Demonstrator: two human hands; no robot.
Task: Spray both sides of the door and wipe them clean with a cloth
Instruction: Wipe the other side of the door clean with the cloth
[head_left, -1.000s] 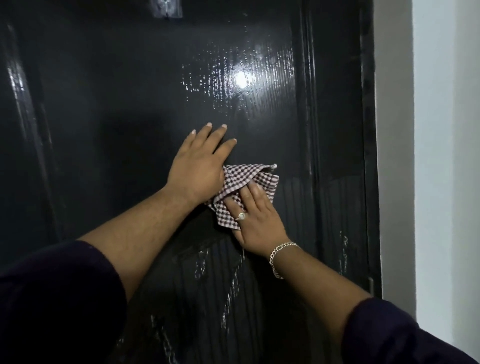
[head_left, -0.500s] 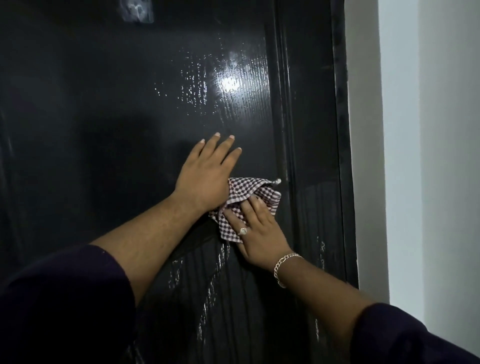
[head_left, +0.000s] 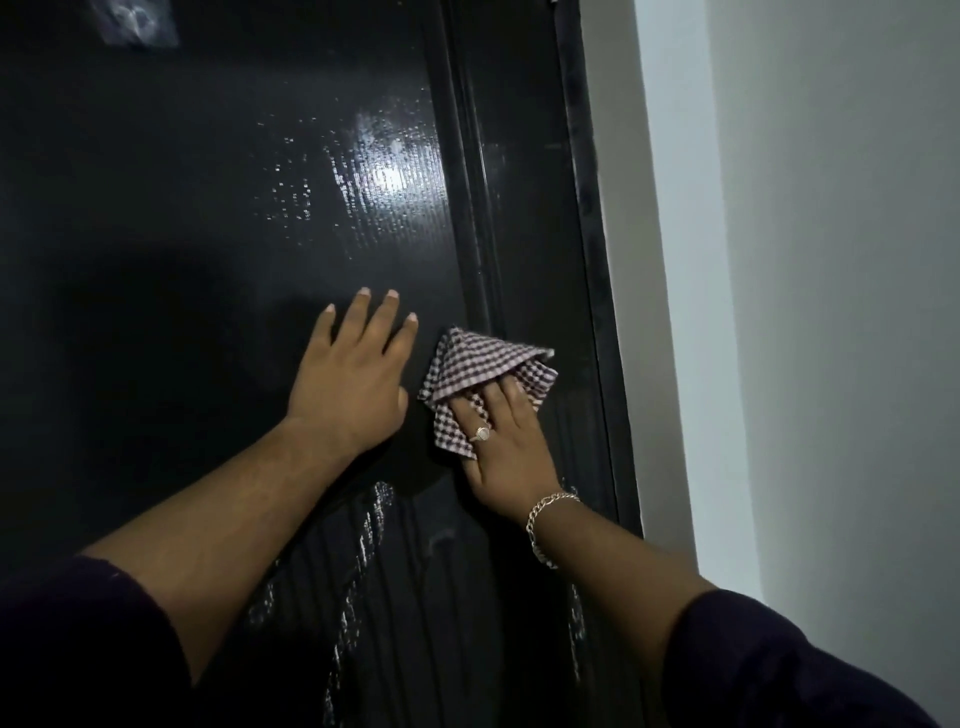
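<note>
- The door (head_left: 218, 218) is dark and glossy and fills the left and middle of the view; a bright glare and fine droplets sit on its upper panel.
- The left hand (head_left: 348, 384) lies flat on the door, fingers straight and slightly spread, holding nothing.
- The cloth (head_left: 480, 366), checked in dark and pale squares, is bunched against the door just right of the left hand, close to the raised moulding (head_left: 475, 208) of the panel.
- The right hand (head_left: 501, 447) presses the cloth to the door, fingers laid over its lower part; their tips are hidden in the folds, so I cannot tell whether they curl round it.
- A ring (head_left: 482, 432) is on one right finger and a chain bracelet (head_left: 543, 525) on that wrist.
- Wet streaks (head_left: 358, 561) run down the door below the hands.
- A pale wall (head_left: 805, 312) stands right of the door frame.
- Dark sleeves (head_left: 78, 649) cover both forearms near the bottom edge.
</note>
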